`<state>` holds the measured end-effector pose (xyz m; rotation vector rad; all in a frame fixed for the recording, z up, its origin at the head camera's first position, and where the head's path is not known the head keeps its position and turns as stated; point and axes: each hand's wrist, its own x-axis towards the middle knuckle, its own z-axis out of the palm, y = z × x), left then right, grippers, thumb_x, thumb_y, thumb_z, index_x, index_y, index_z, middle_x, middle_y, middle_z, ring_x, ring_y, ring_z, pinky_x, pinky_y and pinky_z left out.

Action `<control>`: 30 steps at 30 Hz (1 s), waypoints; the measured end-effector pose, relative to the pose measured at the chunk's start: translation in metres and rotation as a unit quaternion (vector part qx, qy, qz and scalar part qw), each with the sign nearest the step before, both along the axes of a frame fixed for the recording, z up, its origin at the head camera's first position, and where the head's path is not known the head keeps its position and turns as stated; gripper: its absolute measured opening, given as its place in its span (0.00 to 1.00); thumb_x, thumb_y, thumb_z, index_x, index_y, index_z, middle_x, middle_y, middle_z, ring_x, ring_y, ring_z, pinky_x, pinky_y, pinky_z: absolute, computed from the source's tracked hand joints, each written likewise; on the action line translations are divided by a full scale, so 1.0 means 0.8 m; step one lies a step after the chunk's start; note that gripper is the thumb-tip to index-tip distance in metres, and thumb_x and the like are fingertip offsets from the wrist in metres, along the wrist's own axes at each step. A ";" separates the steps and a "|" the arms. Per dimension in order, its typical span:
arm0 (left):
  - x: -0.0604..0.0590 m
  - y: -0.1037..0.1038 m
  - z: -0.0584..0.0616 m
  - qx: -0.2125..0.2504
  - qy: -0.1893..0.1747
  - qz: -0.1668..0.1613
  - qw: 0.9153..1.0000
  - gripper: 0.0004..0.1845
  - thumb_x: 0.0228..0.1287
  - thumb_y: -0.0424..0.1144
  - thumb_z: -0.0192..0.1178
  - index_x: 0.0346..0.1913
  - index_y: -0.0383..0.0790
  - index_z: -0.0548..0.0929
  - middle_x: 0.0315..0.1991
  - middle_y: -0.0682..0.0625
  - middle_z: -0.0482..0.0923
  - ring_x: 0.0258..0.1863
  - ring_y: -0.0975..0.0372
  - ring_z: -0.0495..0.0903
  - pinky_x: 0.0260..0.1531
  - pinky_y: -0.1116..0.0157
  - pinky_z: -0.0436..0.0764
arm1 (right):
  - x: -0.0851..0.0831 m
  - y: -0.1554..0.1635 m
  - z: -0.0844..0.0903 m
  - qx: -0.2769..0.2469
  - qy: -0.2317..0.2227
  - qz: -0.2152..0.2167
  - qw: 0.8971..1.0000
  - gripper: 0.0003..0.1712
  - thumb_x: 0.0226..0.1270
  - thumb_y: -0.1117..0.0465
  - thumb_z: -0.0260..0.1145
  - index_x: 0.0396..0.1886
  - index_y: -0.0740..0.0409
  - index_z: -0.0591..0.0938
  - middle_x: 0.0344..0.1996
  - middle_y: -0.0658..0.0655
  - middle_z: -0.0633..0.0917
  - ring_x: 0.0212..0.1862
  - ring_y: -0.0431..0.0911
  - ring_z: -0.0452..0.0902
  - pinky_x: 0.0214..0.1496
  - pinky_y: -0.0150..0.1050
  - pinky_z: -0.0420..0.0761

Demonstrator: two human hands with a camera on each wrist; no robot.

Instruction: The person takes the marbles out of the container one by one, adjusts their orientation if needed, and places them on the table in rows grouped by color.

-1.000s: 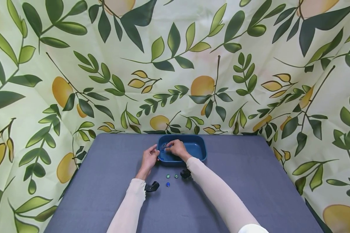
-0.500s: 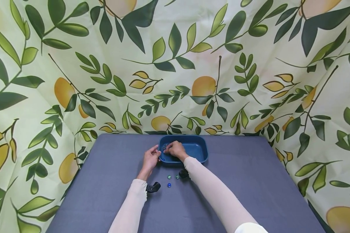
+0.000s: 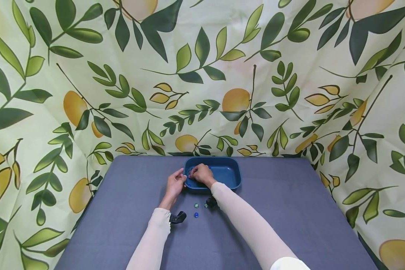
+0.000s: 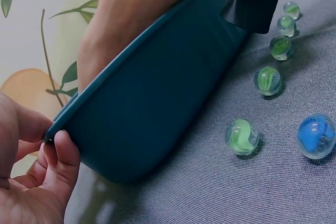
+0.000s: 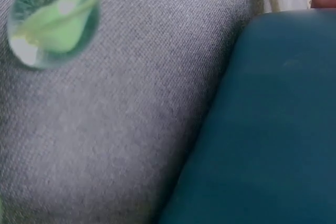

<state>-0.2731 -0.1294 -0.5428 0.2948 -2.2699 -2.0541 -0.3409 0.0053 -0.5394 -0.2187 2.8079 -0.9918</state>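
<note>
A dark blue plastic tub (image 3: 227, 174) sits at the back of the table. My left hand (image 3: 174, 185) holds its left rim, thumb and finger pinching the edge in the left wrist view. Inside the tub's left part is my right hand (image 3: 202, 174), fingers bent downward among glass marbles. Whether its fingertips hold a marble is hidden. One blue marble (image 3: 189, 185) lies in the tub's near left corner, and another blue marble (image 3: 209, 167) shows beyond the right hand. The right wrist view catches just the tub's outer wall (image 5: 273, 119), not the right fingers.
On the grey cloth before the tub lie a blue marble (image 4: 316, 136) and several green marbles, the closest being a green marble (image 4: 242, 136). Black wrist cameras, such as the left wrist camera (image 3: 178, 217), jut out over the table. A patterned cloth (image 3: 202, 93) hangs behind.
My right hand has shifted slightly left inside the tub, covering more of the marbles there. A blue marble now shows beyond it. My left hand stays on the rim.
</note>
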 end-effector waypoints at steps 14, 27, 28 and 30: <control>0.001 0.001 0.001 -0.003 -0.003 0.001 1.000 0.23 0.69 0.30 0.56 0.66 0.33 0.73 0.37 0.50 0.68 0.29 0.64 0.72 0.27 0.65 0.81 | -0.001 0.016 0.005 -0.053 -0.003 -0.016 0.998 0.08 0.59 0.53 0.73 0.32 0.51 0.89 0.33 0.51 0.87 0.34 0.45 0.75 0.35 0.35 0.71; 0.001 0.003 0.005 0.016 -0.004 0.010 1.000 0.24 0.67 0.28 0.57 0.66 0.31 0.73 0.37 0.50 0.69 0.28 0.65 0.72 0.25 0.67 0.80 | 0.013 0.041 0.032 -0.112 0.035 -0.032 0.993 0.08 0.59 0.54 0.74 0.35 0.51 0.89 0.22 0.49 0.82 0.25 0.42 0.72 0.27 0.33 0.70; 0.001 0.002 0.005 0.016 -0.008 0.010 1.000 0.24 0.67 0.29 0.57 0.66 0.31 0.73 0.37 0.50 0.69 0.28 0.65 0.72 0.26 0.66 0.80 | 0.014 0.044 0.034 -0.115 0.037 -0.033 0.992 0.07 0.59 0.54 0.74 0.35 0.51 0.89 0.23 0.49 0.82 0.26 0.42 0.72 0.27 0.33 0.70; 0.001 0.002 0.005 0.018 -0.011 0.009 1.000 0.24 0.67 0.29 0.57 0.66 0.32 0.74 0.37 0.50 0.69 0.27 0.64 0.72 0.26 0.66 0.80 | 0.017 0.048 0.038 -0.119 0.040 -0.034 0.991 0.07 0.59 0.53 0.73 0.35 0.50 0.89 0.24 0.49 0.82 0.26 0.42 0.73 0.28 0.33 0.70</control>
